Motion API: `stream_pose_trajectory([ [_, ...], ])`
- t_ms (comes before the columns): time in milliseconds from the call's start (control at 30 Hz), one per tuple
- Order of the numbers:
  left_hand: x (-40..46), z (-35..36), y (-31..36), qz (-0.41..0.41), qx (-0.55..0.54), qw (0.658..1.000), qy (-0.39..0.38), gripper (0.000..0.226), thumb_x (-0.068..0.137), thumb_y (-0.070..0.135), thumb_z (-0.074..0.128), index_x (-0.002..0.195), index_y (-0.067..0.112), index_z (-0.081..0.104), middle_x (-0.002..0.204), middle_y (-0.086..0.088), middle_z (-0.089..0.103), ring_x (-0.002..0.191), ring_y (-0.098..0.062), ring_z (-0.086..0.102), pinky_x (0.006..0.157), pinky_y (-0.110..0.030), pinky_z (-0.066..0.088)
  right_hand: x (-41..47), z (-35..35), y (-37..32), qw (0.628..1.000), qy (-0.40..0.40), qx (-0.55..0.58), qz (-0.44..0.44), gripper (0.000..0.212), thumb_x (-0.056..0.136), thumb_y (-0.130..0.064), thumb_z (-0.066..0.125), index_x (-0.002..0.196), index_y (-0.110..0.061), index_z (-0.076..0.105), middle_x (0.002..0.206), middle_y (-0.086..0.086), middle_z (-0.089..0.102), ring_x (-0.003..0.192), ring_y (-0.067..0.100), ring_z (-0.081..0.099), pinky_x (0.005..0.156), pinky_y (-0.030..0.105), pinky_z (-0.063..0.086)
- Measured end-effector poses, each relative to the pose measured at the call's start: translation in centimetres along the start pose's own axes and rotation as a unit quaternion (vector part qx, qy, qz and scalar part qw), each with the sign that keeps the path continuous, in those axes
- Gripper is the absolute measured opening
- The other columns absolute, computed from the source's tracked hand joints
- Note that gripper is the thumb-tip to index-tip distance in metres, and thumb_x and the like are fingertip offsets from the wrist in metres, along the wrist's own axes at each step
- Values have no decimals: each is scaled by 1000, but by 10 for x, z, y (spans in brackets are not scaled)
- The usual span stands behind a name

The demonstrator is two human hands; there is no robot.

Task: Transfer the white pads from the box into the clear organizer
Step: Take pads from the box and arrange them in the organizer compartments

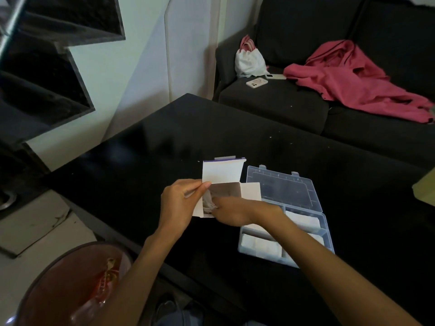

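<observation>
Fingers [213, 206] of the right hand [231, 211] pinch pads inside one white box [222, 184]; left hand [181, 203] grips its flap. Beside the box, one clear organizer [303, 222] holds three pad stacks.

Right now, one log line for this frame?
phase: fetching pads | left hand: holding box flap open | right hand: fingers in box on pads | organizer: open, some pads in

White box [222, 175] edged purple, black table [211, 137], pink cloth [353, 78].
</observation>
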State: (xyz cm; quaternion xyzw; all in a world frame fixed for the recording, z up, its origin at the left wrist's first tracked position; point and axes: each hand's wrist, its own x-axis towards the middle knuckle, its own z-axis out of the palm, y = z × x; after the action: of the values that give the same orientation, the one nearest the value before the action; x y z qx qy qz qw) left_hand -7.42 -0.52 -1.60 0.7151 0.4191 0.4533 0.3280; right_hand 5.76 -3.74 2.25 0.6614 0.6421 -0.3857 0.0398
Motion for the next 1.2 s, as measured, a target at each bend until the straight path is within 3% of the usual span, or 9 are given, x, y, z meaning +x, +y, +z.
stream_pose_trajectory([
  [133, 2, -1, 3, 2, 7, 1000, -9, 18, 82, 21, 69, 97, 13, 75, 88, 12, 64, 83, 0, 61, 72, -9, 48, -10, -12, 2, 999, -35, -19, -12, 23, 97, -19, 42, 113, -5, 51, 116, 15, 54, 91, 16, 50, 81, 22, 38],
  [267, 2, -1, 5, -4, 3, 1000, -18, 15, 83, 20, 69, 95, 14, 75, 84, 16, 63, 77, 8, 59, 68, -7, 48, -17, -23, 8, 997, -52, -30, -50, 33, 93, -20, 53, 122, -3, 51, 131, 10, 52, 110, 21, 50, 98, 30, 39],
  [367, 3, -2, 4, -5, 8, 1000, -26, 15, 84, 22, 68, 94, 14, 76, 85, 11, 66, 77, 3, 62, 67, -12, 51, -22, -27, 11, 996, -62, 19, -63, 28, 97, -21, 46, 122, -8, 51, 129, 7, 51, 107, 16, 48, 95, 24, 37],
  [467, 7, -2, 2, -47, 10, 998, -42, 18, 85, 29, 68, 97, 18, 76, 87, 8, 72, 75, -3, 66, 68, -28, 57, -17, -21, 17, 997, 20, 40, -68, 34, 96, -23, 48, 121, -3, 57, 123, 9, 59, 105, 26, 57, 94, 32, 46],
  [600, 17, -3, -1, -99, 44, 993, -53, 20, 84, 40, 66, 91, 25, 76, 82, 12, 73, 73, -6, 67, 68, -39, 56, -10, -9, 19, 985, 156, 0, -78, 27, 91, -23, 57, 101, 1, 66, 122, 10, 61, 84, 22, 63, 71, 28, 51],
  [667, 20, -4, -1, -104, 68, 990, -68, 21, 87, 41, 62, 89, 25, 76, 81, 11, 72, 73, -8, 65, 64, -35, 54, -13, -7, 16, 970, 228, -22, -87, 25, 88, -27, 61, 96, -3, 66, 115, 8, 64, 83, 21, 64, 68, 26, 50],
  [733, 24, -4, -1, -115, 98, 985, -80, 22, 90, 39, 58, 91, 24, 74, 83, 8, 70, 75, -11, 63, 59, -28, 46, -18, -9, 15, 957, 278, -12, -83, 30, 86, -29, 65, 109, -10, 67, 115, 6, 66, 89, 22, 66, 72, 26, 52],
  [867, 31, -4, -5, -135, 113, 980, -94, 27, 94, 39, 52, 95, 20, 72, 88, 2, 69, 81, -17, 62, 60, -28, 38, -24, -13, 18, 945, 323, 9, -55, 43, 78, -35, 72, 114, -12, 67, 110, 5, 69, 84, 17, 66, 70, 24, 55],
  [1200, 41, -1, -14, -150, 159, 971, -96, 30, 92, 46, 52, 107, 26, 69, 107, 2, 68, 96, -19, 61, 80, -35, 49, -22, -52, 22, 994, 75, 48, -62, 31, 84, -13, 66, 114, -7, 65, 115, 6, 66, 104, 20, 60, 83, 25, 51],
])
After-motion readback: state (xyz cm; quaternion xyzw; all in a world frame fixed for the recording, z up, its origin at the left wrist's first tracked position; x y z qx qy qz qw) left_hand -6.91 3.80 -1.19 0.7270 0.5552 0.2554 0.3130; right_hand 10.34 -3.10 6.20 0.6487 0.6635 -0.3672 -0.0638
